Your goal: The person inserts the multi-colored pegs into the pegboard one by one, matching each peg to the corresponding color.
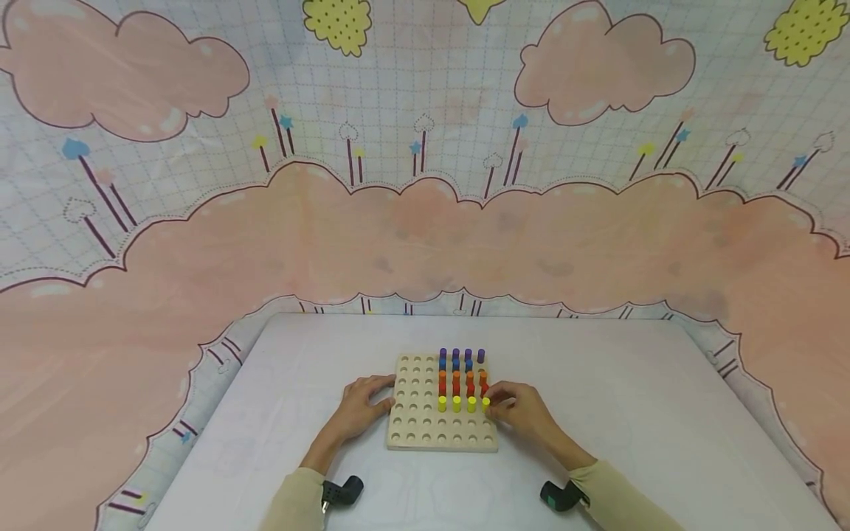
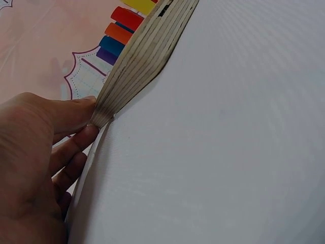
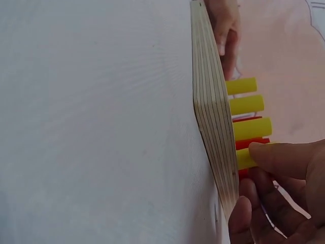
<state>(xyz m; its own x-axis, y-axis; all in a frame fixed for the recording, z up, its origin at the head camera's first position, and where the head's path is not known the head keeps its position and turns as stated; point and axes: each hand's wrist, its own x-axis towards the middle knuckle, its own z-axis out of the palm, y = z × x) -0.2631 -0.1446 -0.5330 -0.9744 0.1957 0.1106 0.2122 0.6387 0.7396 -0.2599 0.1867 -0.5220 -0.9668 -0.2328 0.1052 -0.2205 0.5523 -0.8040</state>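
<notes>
A square wooden board (image 1: 425, 447) with rows of round holes lies on the white table. Coloured pegs stand on its right side: purple (image 1: 455, 355), blue (image 1: 456, 364), orange (image 1: 456, 377), red (image 1: 456, 391) and yellow (image 1: 457, 404). My right hand (image 1: 521, 409) pinches the yellow peg at the right end of the front row, between thumb (image 3: 279, 155) and fingers; this peg (image 3: 246, 159) stands at the board's face in the right wrist view. At the board's left edge, my left hand (image 1: 361, 405) rests its extended fingertips, thumb nearer me, against the wooden side.
The white tabletop (image 1: 319, 354) spreads around the board. Behind and beside it hangs a cloth (image 1: 425, 236) printed with clouds. Black wrist devices (image 1: 343, 491) sit at both sleeve cuffs. The board's left columns and front rows show bare holes.
</notes>
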